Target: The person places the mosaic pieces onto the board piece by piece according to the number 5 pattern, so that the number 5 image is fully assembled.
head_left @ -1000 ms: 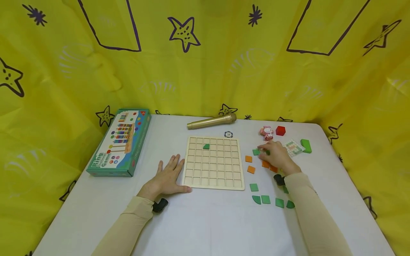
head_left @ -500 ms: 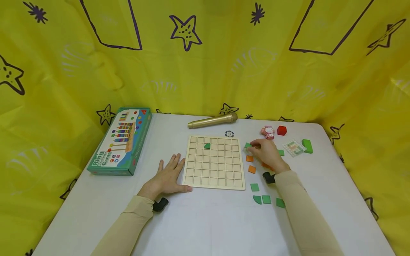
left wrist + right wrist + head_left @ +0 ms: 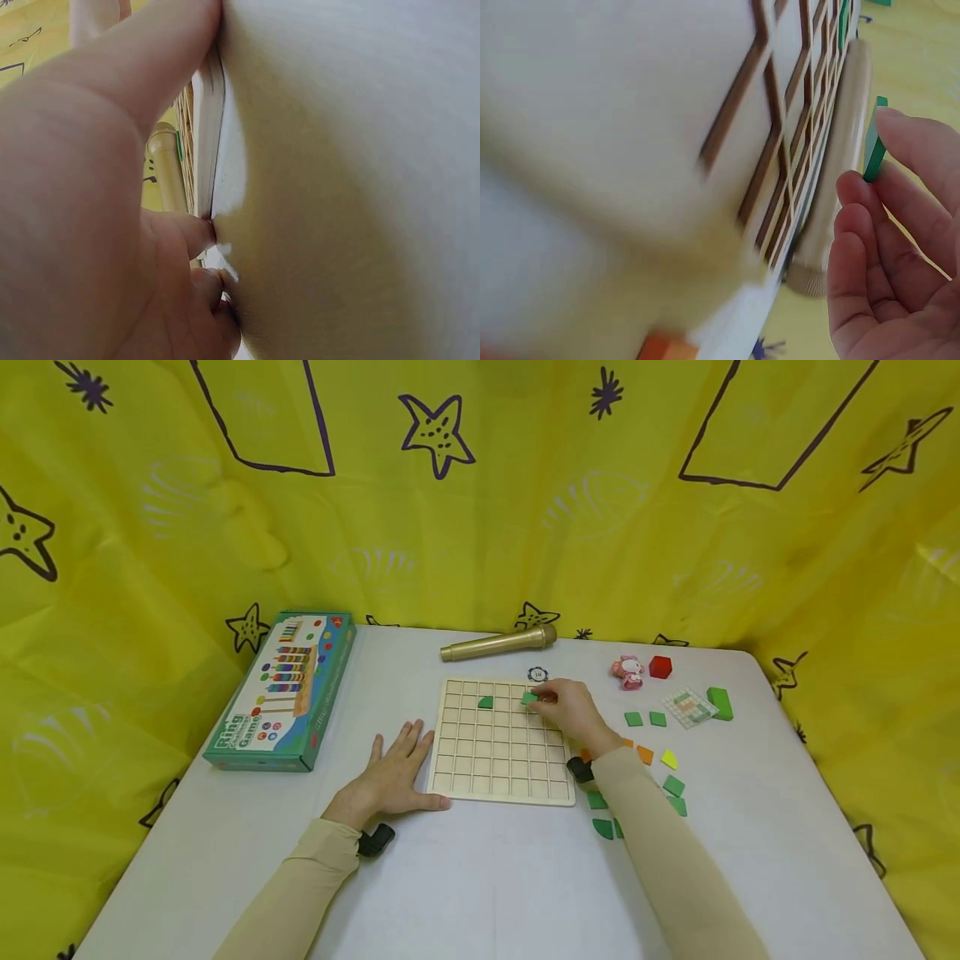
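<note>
Green tile (image 3: 528, 698) in right hand (image 3: 576, 713) over gridded board (image 3: 491, 748)

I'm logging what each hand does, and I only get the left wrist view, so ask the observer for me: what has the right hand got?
Observer: The right hand pinches a green piece.

Operator: Thanks. And what lies out to the left of the left hand?

Observer: A game box, lying flat and a little farther off than that hand.

Operator: Anything red past the far right corner of the board?

Observer: Yes, a red block next to a pink toy.
</note>
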{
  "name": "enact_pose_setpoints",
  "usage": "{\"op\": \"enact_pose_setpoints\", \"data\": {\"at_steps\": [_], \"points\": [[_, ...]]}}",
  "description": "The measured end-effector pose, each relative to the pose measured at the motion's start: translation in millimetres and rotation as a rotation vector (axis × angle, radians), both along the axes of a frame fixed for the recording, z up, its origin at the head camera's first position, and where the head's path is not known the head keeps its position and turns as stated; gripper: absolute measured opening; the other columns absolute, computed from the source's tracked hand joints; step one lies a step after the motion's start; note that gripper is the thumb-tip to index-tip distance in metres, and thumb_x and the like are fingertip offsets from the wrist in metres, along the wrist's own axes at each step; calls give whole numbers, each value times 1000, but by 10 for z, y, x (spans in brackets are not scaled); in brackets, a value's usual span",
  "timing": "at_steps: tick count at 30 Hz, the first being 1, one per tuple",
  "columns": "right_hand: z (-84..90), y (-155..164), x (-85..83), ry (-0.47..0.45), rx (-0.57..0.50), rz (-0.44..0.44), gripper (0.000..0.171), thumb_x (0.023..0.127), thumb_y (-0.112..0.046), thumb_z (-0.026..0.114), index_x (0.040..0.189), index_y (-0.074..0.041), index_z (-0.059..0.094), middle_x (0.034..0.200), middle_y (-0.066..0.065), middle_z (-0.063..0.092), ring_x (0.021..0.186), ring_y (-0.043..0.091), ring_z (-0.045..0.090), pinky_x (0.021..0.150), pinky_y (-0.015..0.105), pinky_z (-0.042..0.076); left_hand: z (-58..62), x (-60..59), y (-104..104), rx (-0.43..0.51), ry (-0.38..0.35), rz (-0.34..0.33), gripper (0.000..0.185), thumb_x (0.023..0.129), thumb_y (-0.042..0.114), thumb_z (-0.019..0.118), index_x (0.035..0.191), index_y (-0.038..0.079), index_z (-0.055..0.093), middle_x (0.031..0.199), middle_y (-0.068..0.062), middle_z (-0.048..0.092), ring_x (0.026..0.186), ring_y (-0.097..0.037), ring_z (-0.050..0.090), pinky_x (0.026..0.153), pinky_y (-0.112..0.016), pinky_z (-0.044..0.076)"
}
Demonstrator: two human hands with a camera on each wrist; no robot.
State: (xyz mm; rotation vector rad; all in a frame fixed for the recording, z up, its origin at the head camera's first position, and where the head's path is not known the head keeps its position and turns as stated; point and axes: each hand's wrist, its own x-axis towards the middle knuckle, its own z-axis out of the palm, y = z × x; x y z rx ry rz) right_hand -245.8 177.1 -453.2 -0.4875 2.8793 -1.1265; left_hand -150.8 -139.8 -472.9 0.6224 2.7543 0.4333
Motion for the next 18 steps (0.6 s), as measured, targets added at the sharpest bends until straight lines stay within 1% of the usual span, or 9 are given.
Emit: {"op": "enact_pose_setpoints", "data": {"at_steps": [4,10,18], "points": [[-7,-153,-47,-24,47,40,30,89,-19,74,112,1,72,108,14,68,101,28,60,91,42,47,-5,-4,2,2,1,0,119,75,75,64,156,2,15,161,-19,1,147,-34,-2,108,-67,-3],[-20,-336,-111,-30,102,98,27,91,-17,72,110,2,72,106,12,68,102,29,60,91,41,47,-4,-7,0,-1,9,0,119,75,75,64,156,2,16,161,-20,2,147,-34,-1,108,-67,-2],[-23,-471,-156,-31,189,95,25,90,-16,73,108,2,73,102,13,66,97,27,60,85,39,49,19,-3,5,4,5,2,119,75,74,65,155,1,17,161,-20,3,146,-35,0,108,-67,-2]]}}
